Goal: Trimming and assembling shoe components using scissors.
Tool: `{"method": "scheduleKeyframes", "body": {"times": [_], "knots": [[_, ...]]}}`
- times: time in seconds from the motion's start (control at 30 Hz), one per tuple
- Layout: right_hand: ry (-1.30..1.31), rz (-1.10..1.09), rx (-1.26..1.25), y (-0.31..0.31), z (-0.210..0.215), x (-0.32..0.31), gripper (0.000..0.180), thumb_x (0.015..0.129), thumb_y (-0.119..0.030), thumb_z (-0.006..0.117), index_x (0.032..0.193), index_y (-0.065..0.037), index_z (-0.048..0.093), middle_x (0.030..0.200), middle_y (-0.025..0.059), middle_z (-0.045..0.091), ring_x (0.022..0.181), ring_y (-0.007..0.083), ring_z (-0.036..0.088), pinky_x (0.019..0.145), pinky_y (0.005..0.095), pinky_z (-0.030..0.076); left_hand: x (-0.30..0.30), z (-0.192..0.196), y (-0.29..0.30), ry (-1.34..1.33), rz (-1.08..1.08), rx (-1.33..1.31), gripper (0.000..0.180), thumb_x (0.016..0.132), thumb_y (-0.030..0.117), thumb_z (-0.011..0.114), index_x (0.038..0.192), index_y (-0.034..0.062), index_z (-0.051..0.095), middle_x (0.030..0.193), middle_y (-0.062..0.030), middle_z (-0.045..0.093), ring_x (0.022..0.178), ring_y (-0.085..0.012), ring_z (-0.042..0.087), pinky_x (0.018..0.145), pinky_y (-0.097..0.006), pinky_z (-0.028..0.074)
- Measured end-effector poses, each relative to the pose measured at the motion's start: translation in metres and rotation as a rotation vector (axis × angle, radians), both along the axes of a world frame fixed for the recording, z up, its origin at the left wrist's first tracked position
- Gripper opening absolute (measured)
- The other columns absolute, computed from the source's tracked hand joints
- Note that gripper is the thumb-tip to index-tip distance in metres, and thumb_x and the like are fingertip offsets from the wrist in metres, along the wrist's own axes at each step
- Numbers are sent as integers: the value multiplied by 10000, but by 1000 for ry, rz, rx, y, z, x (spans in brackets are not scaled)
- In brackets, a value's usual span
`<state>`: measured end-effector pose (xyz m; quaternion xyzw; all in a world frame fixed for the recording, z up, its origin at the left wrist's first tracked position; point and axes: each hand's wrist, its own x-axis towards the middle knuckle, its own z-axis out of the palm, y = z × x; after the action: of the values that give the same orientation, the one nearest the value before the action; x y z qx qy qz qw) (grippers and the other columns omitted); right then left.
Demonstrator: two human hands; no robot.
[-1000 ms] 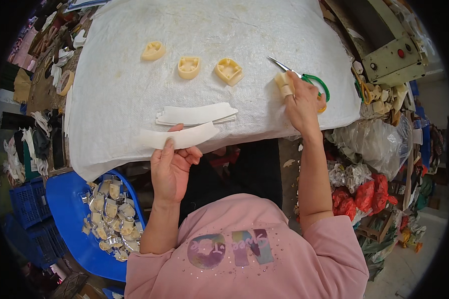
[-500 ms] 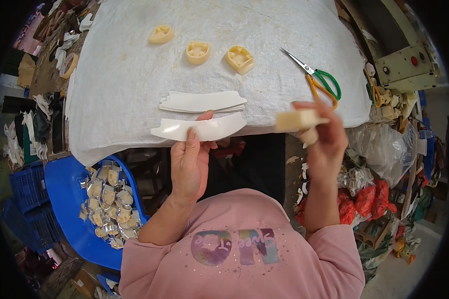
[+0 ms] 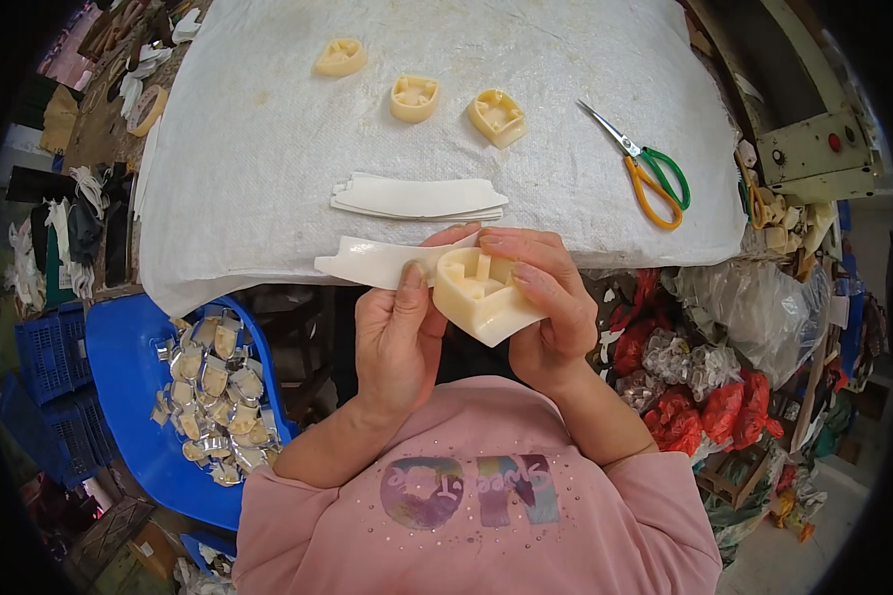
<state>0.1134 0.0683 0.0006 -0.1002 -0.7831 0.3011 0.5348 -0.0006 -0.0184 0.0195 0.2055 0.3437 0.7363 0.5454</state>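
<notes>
Strip (image 3: 367,262), white, pinched between thumb and fingers of left hand (image 3: 402,337), long axis roughly nine to three o'clock, inner end partly hidden by cream block (image 3: 479,296) at three. Right hand (image 3: 563,312), nearer block, curled around its three-o'clock side; stacked strips (image 3: 417,197) at twelve on desk (image 3: 268,139).

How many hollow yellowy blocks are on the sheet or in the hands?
4: left block, middle block and right block on the white sheet; fourth block in the right hand.
</notes>
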Motion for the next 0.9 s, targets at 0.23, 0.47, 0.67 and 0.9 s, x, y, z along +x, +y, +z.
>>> {"method": "scheduleKeyframes", "body": {"times": [0.23, 0.47, 0.67, 0.9], "knots": [[-16, -18, 16, 3, -2, 0, 492, 687, 129, 595, 1133, -64, 519, 1081, 164, 604, 935, 340, 608, 768, 381, 504, 1, 0, 1, 10, 6, 4, 431, 1019, 208, 313, 1274, -123, 419, 1322, -181, 471, 1193, -207, 494, 1004, -321, 419], [2, -87, 85, 6, -8, -4, 560, 653, 132, 597, 1168, -67, 501, 1055, 153, 602, 878, 332, 590, 716, 378, 498, 8, 0, -1, 196, 42, -44, 461, 1014, 247, 301, 1291, -108, 398, 1308, -201, 481, 1202, -224, 495, 1021, -349, 399], [-131, -210, 155, 9, -8, -3, 569, 663, 94, 613, 1186, -93, 491, 1016, 96, 623, 816, 292, 509, 717, 391, 431, 4, -9, -3, 403, 82, 15, 464, 1016, 227, 288, 1306, -122, 384, 1325, -196, 461, 1190, -227, 487, 1005, -336, 391], [-338, -202, 139, 10, 10, 10, 451, 632, -18, 674, 1057, -133, 580, 981, 50, 613, 834, 264, 487, 779, 412, 327, -24, -8, -4, 629, 243, -78, 305, 982, 135, 444, 1115, -107, 573, 1034, -150, 634, 913, -167, 621, 806, -287, 520]]}}
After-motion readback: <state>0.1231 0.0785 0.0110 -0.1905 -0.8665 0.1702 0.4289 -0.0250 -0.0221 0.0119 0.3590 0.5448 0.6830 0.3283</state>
